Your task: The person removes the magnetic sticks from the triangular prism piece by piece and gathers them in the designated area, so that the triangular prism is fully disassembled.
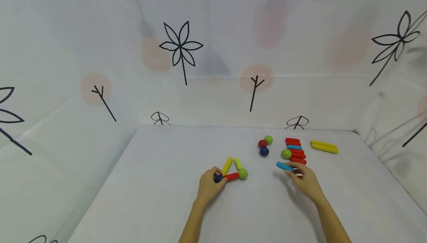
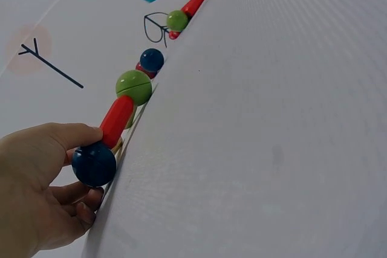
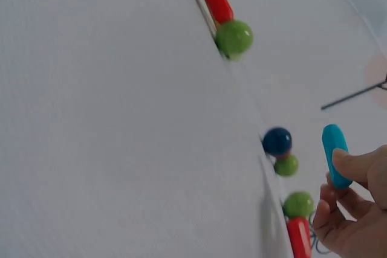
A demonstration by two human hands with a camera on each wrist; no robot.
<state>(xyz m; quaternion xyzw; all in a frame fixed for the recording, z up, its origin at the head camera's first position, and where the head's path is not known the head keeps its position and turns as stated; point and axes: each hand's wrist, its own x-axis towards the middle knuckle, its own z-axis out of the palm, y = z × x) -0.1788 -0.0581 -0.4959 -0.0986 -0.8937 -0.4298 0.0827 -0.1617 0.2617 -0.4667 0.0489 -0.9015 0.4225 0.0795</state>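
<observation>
My left hand (image 1: 209, 186) grips a dark blue ball (image 2: 94, 166), with the thumb lying where a red rod (image 1: 232, 177) meets it. At its other end the red rod joins a green ball (image 1: 243, 174), from which a light green rod (image 1: 237, 163) points away. A yellow rod (image 1: 227, 165) slants out from beside the left fingers. These pieces form an unclosed shape on the table. To the right, my right hand (image 1: 308, 184) pinches a light blue rod (image 3: 333, 143) between thumb and fingers, held above the table.
Behind the right hand lies a row of several red rods (image 1: 298, 156) with one blue rod (image 1: 294, 147) among them. A green ball (image 1: 286, 154) sits beside the row. Further left are a red ball (image 1: 262, 144), a navy ball (image 1: 264, 151) and another green ball (image 1: 268, 139). Two yellow rods (image 1: 324, 147) lie far right.
</observation>
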